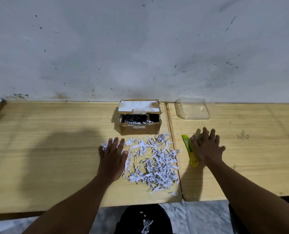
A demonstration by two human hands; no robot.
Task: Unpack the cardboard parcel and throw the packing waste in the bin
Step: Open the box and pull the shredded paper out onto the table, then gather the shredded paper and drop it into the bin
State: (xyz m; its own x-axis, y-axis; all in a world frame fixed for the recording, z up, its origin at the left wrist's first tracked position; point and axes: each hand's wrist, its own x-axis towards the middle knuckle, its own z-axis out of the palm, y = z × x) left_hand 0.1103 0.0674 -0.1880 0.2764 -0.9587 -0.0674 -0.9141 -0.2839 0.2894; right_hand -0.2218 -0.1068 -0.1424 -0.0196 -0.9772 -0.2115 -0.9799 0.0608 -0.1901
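Lying between left hand (112, 153) and right hand (206, 147) — shredded paper (155, 164).

Non-task stuff in front of me: two light wooden tables pushed side by side, a narrow seam between them. The left surface (47, 141) is the bigger. The right surface (258, 157) has faint scribbles near its middle. A clear plastic container (193, 108) sits at the right one's far edge, against the wall. The wall (140, 48) is whitish, with dark specks and smudges. Grey marbled floor (199, 215) shows below the table edges.
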